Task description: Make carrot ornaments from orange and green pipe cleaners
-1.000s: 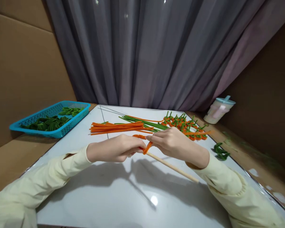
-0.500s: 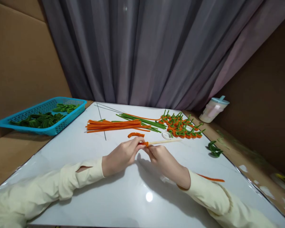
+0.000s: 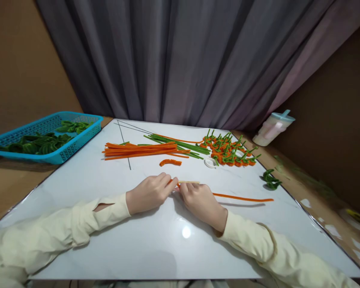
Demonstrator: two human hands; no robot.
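Note:
My left hand (image 3: pixel 152 193) is closed, its thumb and fingertips pinching one end of a pale wooden stick (image 3: pixel 189 182) with orange pipe cleaner at that end. Close beside it, my right hand (image 3: pixel 202 203) grips an orange pipe cleaner (image 3: pixel 243 197); its long free tail reaches right above the table. The fingers hide most of the place where pipe cleaner and stick meet. Just beyond the hands lies a short, curled orange coil (image 3: pixel 170 162). Farther back is a bundle of straight orange pipe cleaners (image 3: pixel 141 150), with green pipe cleaners (image 3: pixel 180 145) partly behind it.
Several orange pieces with green stems (image 3: pixel 228 150) cluster at the back right, near a white ring (image 3: pixel 210 163). Green curled pieces (image 3: pixel 271 180) lie at the right edge. A blue basket (image 3: pixel 60 154) with green pieces stands left, a lidded cup (image 3: pixel 273 128) back right.
My right hand has shifted slightly left and down, and the pipe cleaner's tail now stretches out to its right. Less of the stick shows. The whole view has tilted a little.

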